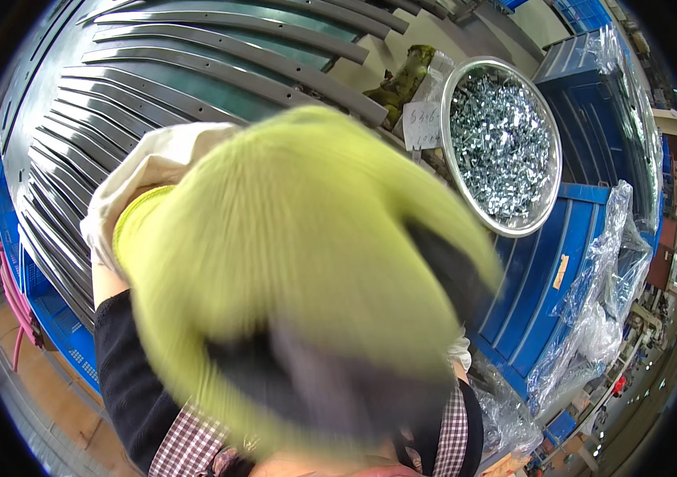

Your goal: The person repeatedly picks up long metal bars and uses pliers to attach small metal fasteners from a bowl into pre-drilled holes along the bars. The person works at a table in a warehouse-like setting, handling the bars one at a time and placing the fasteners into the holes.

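Where strips lie, green surface, blue bins

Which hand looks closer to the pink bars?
Left: the left hand looks nearer, right of the pink bars; the right hand is hidden, its white cuff farther right.

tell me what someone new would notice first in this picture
The eye would likely land on the blurred yellow-green glove, which fills the middle of the view and hides whatever lies behind it. Next comes the round bowl at upper right, heaped with small, glinting metal pieces. Then the long, dark strips, curved in this view, spread side by side across the upper left.
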Available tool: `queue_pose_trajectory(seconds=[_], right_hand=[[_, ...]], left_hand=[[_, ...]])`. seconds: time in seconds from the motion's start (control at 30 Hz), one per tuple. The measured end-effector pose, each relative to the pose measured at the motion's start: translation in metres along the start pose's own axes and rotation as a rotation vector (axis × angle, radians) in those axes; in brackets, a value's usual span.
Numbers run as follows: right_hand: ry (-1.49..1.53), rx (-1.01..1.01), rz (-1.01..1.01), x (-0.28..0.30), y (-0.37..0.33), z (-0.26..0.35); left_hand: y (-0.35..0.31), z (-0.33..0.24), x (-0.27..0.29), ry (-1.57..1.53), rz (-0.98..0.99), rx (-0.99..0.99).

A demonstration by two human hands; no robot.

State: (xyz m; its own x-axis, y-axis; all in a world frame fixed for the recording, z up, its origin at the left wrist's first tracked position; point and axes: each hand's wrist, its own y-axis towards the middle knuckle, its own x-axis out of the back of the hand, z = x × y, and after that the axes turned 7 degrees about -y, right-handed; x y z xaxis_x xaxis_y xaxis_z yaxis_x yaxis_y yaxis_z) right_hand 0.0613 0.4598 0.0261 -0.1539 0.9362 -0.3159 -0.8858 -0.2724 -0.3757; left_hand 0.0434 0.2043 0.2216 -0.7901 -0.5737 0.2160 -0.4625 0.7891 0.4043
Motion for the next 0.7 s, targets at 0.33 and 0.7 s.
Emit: queue_pose_trajectory(seconds=[0.33, 0.7], right_hand=[[-0.090, 0.051, 0.011, 0.018, -0.002, -0.015], [-0.182, 0.156, -0.012, 0.017, -0.005, -0.007]], left_hand=[[0.042, 0.027, -0.077, -0.086, 0.385, -0.216], [0.054, 0.035, -0.082, -0.056, 0.450, -0.218]])
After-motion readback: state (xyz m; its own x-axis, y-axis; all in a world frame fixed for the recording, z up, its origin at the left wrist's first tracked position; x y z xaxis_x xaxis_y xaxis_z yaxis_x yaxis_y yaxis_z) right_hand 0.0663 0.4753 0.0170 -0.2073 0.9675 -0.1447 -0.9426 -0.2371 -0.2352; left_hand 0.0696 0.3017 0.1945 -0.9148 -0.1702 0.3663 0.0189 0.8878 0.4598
